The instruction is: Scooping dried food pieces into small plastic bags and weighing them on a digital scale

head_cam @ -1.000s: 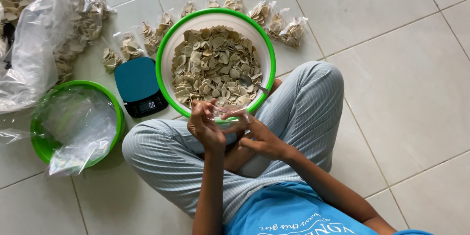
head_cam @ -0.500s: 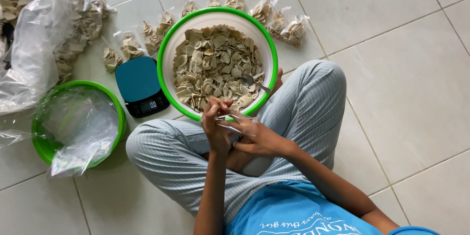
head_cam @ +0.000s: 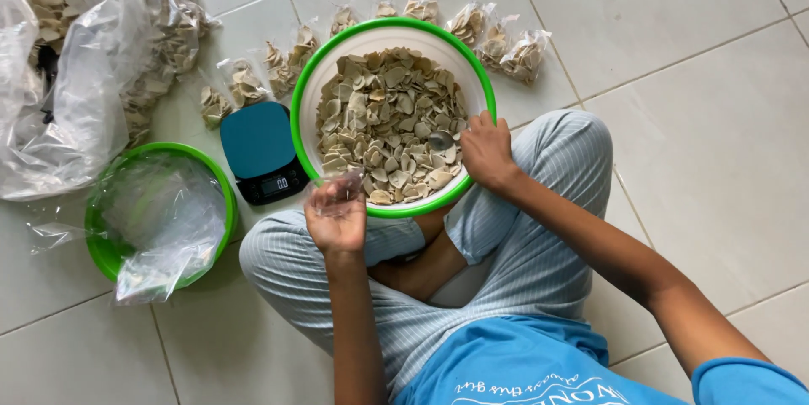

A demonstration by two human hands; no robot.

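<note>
Small clear filled packets (head_cam: 506, 44) ring the far rim of the green-rimmed white plastic basin (head_cam: 308, 97) of pale chips. Left hand (head_cam: 335, 219) pinches a small clear plastic bag (head_cam: 337, 188) just at the near rim; right hand (head_cam: 485, 150) closed on a metal spoon (head_cam: 441, 140) inside the basin

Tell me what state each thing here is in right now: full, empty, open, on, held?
Large white bowl with green rim: nearly full of pale dried chips.
Metal spoon: lying in the chips, right hand on its handle.
Small clear plastic bag: empty, held up by left hand.
Teal digital kitchen scale: switched on, nothing on it.
Smaller green basin: holding empty clear bags.
Small filled packets: lying on the tiled floor.
</note>
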